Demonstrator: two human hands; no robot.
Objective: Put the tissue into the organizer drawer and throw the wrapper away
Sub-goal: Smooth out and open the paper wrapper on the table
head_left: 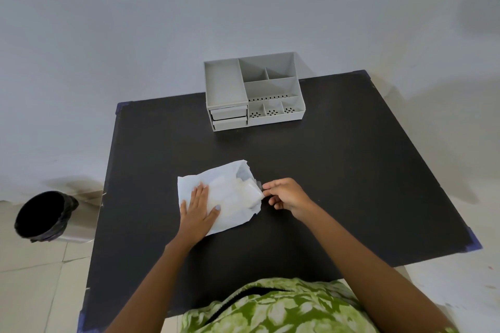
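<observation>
A white plastic wrapper [230,170] lies flat in the middle of the black table [351,170], its right end torn open. White tissue [250,192] shows at that open end. My left hand [198,208] presses flat on the wrapper's left part, fingers spread. My right hand [286,193] pinches the edge of the tissue at the wrapper's mouth with thumb and forefinger. The grey organizer [254,92] stands at the table's far edge, with two drawers [229,117] at its lower left, both pushed in.
A metal bin [46,217] lined with a black bag stands on the tiled floor left of the table. A plain wall rises behind the organizer. The table's corners carry blue tape.
</observation>
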